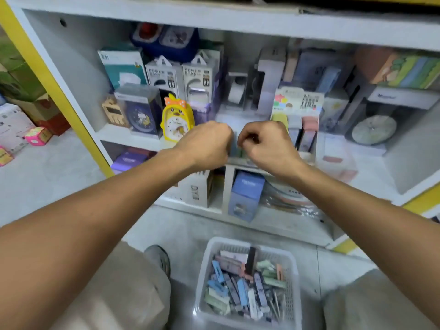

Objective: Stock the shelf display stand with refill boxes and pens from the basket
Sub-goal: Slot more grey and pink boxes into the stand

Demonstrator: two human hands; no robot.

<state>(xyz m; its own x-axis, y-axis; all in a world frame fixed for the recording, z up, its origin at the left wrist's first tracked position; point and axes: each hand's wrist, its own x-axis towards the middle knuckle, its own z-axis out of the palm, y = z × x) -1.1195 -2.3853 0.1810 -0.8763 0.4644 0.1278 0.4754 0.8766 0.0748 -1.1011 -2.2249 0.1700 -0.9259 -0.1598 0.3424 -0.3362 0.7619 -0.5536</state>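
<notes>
Now both my hands, left [206, 144] and right [266, 146], curl together at the stand [298, 110]; whether they pinch anything, I cannot tell. Refills lie in the basket [207, 263] below, nearer my right.

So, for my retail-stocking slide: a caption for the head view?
Both hands work at the display stand above a basket of refill boxes.

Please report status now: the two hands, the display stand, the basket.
Left hand and right hand curled at the display stand; contents of grip hidden. Basket on the floor, many refill boxes left. Nothing blocking.
</notes>
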